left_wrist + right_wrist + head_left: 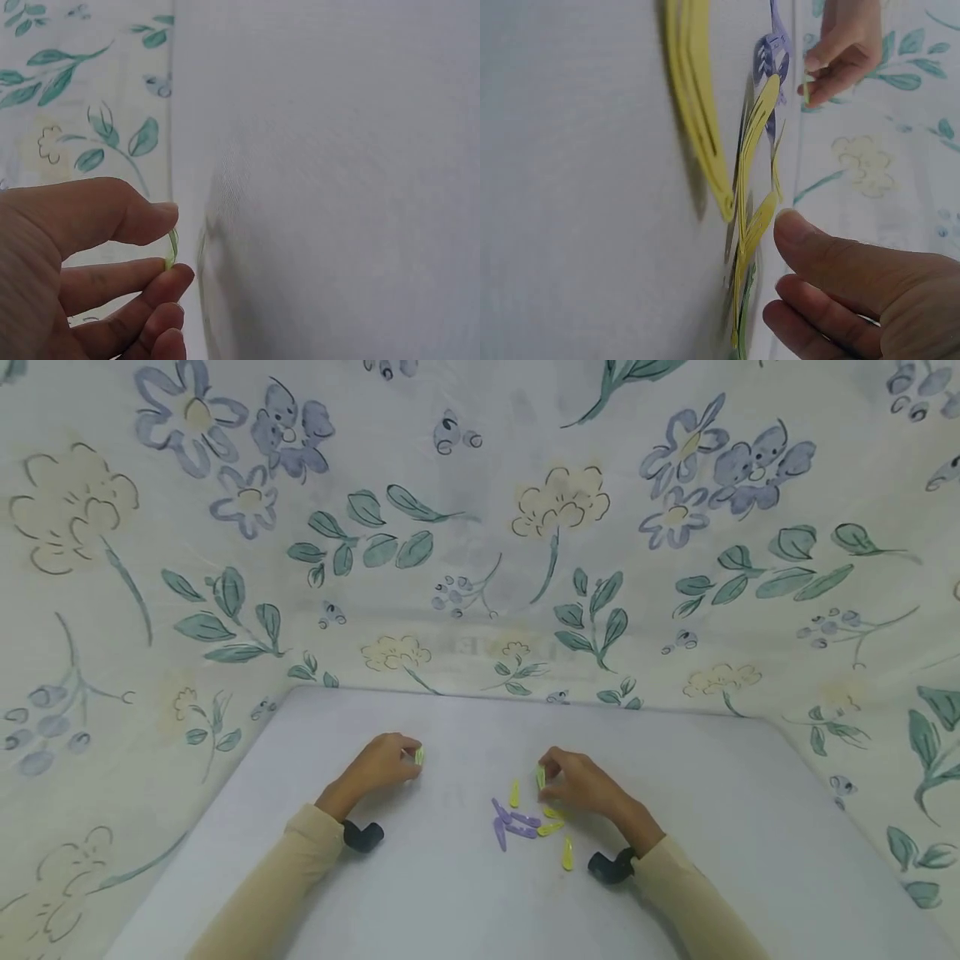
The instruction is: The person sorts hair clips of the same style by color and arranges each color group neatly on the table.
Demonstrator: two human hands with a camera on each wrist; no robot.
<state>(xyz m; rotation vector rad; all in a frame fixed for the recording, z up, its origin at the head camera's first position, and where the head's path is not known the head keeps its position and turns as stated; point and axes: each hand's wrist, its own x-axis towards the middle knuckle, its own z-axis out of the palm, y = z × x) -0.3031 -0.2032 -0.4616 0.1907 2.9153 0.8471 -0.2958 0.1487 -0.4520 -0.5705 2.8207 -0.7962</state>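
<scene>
My left hand (384,762) pinches a light green hair clip (173,246) between thumb and fingertip, above the left part of the white table. My right hand (581,781) is over the table beside the loose clips, with thumb and fingers apart in the right wrist view. A green hair clip (541,777) shows between its fingertips in the head view; in the right wrist view this green clip (748,311) is low on the table, just past the fingers. Yellow hair clips (567,853) and purple hair clips (521,831) lie scattered nearby.
The white table (450,902) meets a floral cloth (480,568) hanging behind it and at both sides. Each wrist wears a black camera mount, the left mount (364,837) and the right mount (611,867).
</scene>
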